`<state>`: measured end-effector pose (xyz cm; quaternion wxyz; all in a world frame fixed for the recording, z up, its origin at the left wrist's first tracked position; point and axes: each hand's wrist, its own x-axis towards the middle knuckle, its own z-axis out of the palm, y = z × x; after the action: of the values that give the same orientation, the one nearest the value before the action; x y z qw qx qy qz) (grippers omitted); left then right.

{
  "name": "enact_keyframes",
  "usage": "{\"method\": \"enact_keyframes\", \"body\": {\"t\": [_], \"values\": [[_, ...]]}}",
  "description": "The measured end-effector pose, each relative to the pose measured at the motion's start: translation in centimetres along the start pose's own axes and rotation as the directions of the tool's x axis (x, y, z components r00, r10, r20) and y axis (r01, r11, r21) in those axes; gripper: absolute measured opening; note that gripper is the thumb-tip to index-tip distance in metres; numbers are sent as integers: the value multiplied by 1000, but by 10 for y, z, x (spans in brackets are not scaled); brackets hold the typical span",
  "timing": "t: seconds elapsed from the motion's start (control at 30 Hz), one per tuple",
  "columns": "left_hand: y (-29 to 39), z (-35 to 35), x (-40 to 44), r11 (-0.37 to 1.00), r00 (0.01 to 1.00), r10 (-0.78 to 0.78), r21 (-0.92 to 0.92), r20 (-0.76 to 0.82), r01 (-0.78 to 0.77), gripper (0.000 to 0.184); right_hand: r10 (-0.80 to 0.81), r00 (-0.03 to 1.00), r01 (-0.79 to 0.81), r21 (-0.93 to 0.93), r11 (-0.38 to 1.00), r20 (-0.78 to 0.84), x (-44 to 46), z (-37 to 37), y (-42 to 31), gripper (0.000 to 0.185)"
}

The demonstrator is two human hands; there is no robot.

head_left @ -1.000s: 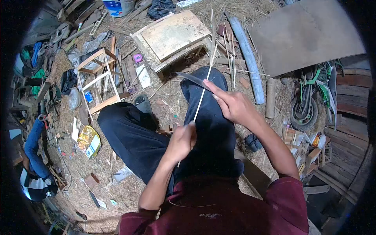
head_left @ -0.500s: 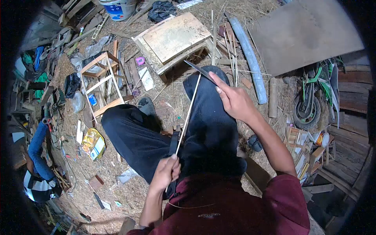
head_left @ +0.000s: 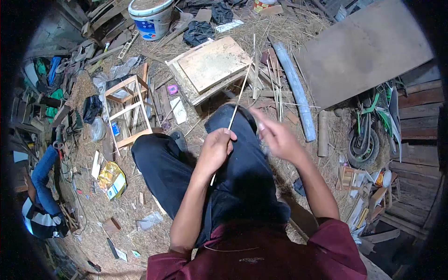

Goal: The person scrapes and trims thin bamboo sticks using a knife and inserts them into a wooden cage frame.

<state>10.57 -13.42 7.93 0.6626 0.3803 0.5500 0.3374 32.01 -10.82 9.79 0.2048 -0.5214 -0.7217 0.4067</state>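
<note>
A thin pale stick [head_left: 240, 95] slants up over my right knee, its upper end near the corner of a low wooden bench [head_left: 212, 65]. Closed round the stick, my left hand [head_left: 215, 151] is above my lap, and the lower end shows below it. My right hand [head_left: 275, 137] is just right of the knee, blurred by motion, with the index finger pointing toward the stick. No blade can be made out at it, and whether it holds anything is unclear.
Left of the bench stands a small wooden frame [head_left: 126, 112]. A bucket [head_left: 151, 21] is at the top. To the right are a grey-blue pole [head_left: 295, 91], a large flat board [head_left: 364, 49] and a motorbike [head_left: 366, 126]. A yellow bag [head_left: 112, 180] lies at left.
My left hand has moved up along the stick, away from my body. The knife seen earlier in my right hand no longer shows. The view has tilted, bringing more of the bucket in.
</note>
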Motion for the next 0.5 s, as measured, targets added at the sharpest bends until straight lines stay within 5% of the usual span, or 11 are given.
{"method": "enact_keyframes", "body": {"t": [0.07, 0.1, 0.23, 0.5], "values": [[-8, -1, 1, 993, 999, 13, 118, -53, -7, 34, -297, 954, 292, -141, 946, -22, 4, 25, 0, 57], [-10, 0, 1, 985, 997, 23, 174, -79, -9, 35, -286, 957, 289, -296, 910, 52, 3, 32, 1, 65], [-14, 2, -3, 942, 984, 126, 325, -122, -81, 36, -232, 958, 275, -310, 910, 168, 11, 24, 1, 67], [-44, 10, -19, 955, 973, 201, 244, -117, -168, 37, -203, 962, 259, -372, 891, 185, 25, 10, 6, 65]]}}
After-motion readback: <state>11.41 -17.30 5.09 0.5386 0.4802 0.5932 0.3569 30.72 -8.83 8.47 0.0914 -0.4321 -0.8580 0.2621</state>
